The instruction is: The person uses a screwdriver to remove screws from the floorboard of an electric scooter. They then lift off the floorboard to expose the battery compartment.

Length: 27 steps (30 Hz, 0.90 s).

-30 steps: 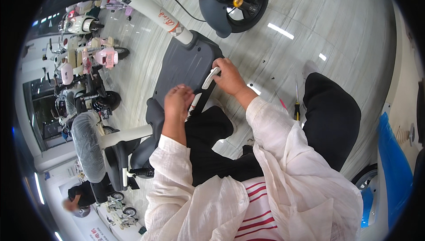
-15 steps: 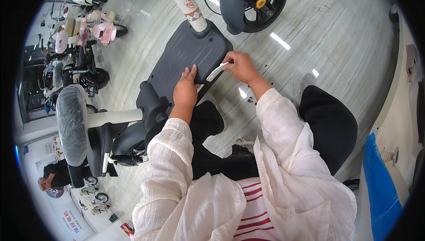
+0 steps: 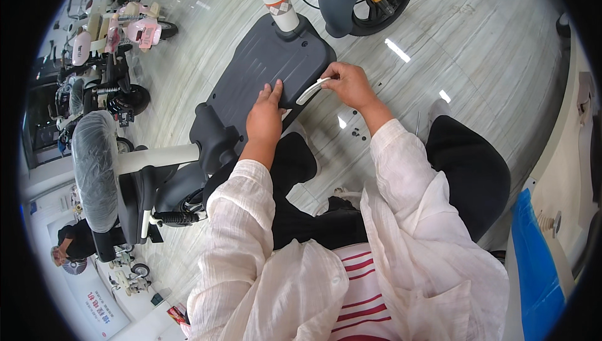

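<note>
A dark grey scooter footboard [image 3: 251, 59] lies before me, with a white stem rising from its far end. My right hand [image 3: 351, 85] is closed in a pinch on one end of a curved white trim strip [image 3: 310, 92]. The strip lies along the footboard's near right edge. My left hand [image 3: 264, 116] rests on the footboard to the left of the strip, its fingers stretched out over the top. Its thumb is partly hidden at the board's side, where a bit of white shows.
The front wheel [image 3: 382, 2] stands beyond the footboard, and a plastic-wrapped seat [image 3: 96, 172] is at the left. Small dark pieces [image 3: 357, 133] lie on the tiled floor near my right forearm. More scooters [image 3: 144, 31] and a person [image 3: 78, 241] are at the far left.
The view has shifted slightly, so the scooter sits a little higher in it. Both hands keep their places at the footboard edge, the right still pinching the strip.
</note>
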Motion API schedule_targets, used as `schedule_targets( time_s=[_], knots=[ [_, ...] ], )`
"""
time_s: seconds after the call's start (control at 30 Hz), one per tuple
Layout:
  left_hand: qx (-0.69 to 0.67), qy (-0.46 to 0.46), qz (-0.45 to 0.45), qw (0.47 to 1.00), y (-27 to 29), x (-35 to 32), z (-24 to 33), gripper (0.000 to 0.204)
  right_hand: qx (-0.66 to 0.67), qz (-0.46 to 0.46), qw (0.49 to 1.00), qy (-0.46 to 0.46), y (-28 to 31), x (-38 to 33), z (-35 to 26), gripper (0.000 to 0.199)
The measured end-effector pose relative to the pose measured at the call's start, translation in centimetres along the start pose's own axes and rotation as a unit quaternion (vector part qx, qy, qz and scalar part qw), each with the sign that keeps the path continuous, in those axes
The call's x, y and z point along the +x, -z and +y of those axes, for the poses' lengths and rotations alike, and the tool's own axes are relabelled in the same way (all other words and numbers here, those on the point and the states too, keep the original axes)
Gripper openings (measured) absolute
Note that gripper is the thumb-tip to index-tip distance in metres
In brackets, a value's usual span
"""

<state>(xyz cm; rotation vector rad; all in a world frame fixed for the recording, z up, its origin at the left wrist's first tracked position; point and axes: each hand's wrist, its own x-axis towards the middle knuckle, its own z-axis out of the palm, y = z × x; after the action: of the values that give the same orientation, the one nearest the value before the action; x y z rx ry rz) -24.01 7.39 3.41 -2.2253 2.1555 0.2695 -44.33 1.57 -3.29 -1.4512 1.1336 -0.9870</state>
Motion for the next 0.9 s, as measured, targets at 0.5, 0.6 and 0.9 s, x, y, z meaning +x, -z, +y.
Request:
schedule_targets(
  time_s=[0.5, 0.6, 0.9],
  knots=[
    [0.052, -0.015, -0.010, 0.998, -0.4, 0.7, 0.2, 0.071, -0.137, 0.037, 0.989, 0.038, -1.9, 0.0, 1.1, 0.028],
    [0.058, -0.034, 0.007, 0.998, -0.7, 0.7, -0.5, 0.072, -0.145, 0.004, 0.989, 0.032, -1.5, 0.4, 0.8, 0.025],
    [0.042, -0.041, 0.003, 0.998, -0.4, 0.2, -0.1, 0.069, -0.123, 0.026, 0.990, 0.070, -1.7, 0.3, 2.2, 0.021]
  ],
)
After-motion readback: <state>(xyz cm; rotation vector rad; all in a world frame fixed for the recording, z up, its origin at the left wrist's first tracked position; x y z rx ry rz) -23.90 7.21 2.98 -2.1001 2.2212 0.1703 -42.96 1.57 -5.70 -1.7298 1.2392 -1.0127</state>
